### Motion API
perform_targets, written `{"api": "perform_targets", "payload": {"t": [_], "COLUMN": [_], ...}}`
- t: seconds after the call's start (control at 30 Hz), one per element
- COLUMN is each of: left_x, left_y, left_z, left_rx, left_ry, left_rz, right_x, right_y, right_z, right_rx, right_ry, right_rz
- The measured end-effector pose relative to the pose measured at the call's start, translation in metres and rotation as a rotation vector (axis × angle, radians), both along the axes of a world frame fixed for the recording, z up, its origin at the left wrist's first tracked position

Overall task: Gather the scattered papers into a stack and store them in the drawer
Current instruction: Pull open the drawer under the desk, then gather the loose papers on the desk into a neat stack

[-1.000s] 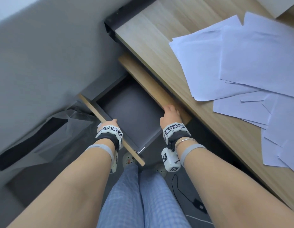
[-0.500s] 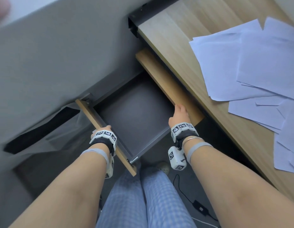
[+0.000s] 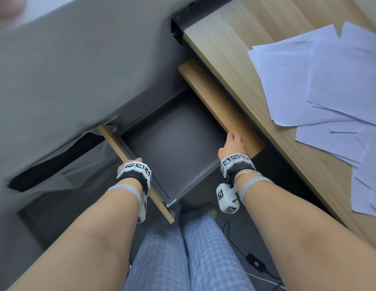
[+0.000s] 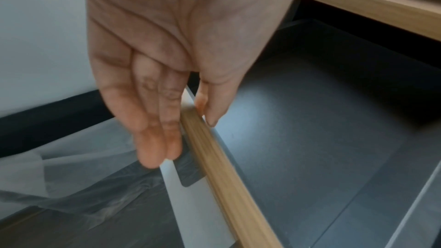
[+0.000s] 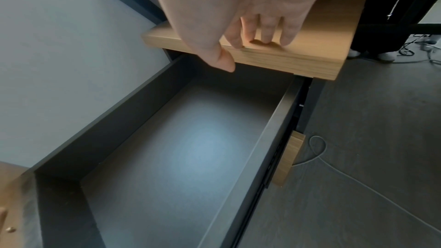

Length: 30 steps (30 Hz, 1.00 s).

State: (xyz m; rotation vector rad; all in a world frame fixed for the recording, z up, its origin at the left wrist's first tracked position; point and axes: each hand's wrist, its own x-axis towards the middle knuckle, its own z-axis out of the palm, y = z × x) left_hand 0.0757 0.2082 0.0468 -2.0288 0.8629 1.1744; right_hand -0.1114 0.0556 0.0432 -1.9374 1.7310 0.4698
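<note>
The drawer (image 3: pixel 174 143) under the desk stands pulled out, with a dark grey, bare inside (image 5: pixel 190 148). My left hand (image 3: pixel 132 161) holds its wooden front panel (image 3: pixel 111 139). In the left wrist view the fingers (image 4: pixel 155 139) lie on the panel's outer side and the thumb on the inner side. My right hand (image 3: pixel 233 141) rests on a wooden board (image 3: pixel 214 97) above the drawer's back. Its fingertips (image 5: pixel 264 39) press on the board and the thumb hangs over the edge. Several white papers (image 3: pixel 309 80) lie scattered and overlapping on the desk top (image 3: pixel 224 38) at the right.
A clear plastic bag (image 3: pixel 77 164) hangs left of the drawer, by a grey wall. My legs in blue checked trousers (image 3: pixel 182 259) are right below the drawer front. A black cable with an adapter (image 3: pixel 255 262) lies on the dark floor under the desk.
The drawer has slid further out towards me with my left hand on its front panel. My right hand has stayed on the wooden board.
</note>
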Motion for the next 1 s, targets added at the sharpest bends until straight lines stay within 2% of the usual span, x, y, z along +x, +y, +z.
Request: {"api": "perform_targets", "payload": {"t": [0.17,0.27,0.47,0.63,0.8,1.0], "left_x": [0.001,0.0,-0.018,-0.044,-0.076,-0.126], "left_y": [-0.024,-0.044,-0.092,-0.139,-0.196,-0.264], "left_z": [0.032,0.056,0.118,0.157,0.158,0.141], "left_rx": [-0.077,-0.153,-0.218,-0.248,-0.417,-0.681], "left_ry": [0.007,0.016,0.049,0.048,0.051,0.135], "left_rz": [0.07,0.047,-0.156,-0.409,-0.461,-0.248], "right_x": [0.009,0.015,0.012,-0.012,-0.061,-0.126], "right_y": [0.002,0.0,-0.017,-0.042,-0.072,-0.108], "right_z": [0.02,0.041,0.085,0.123,0.144,0.149], "right_rx": [0.067,0.103,0.038,-0.068,-0.123,-0.136], "right_ry": [0.077,0.13,0.006,-0.042,-0.026,0.029], "right_rz": [0.05,0.094,-0.04,-0.127,-0.198,-0.246]}}
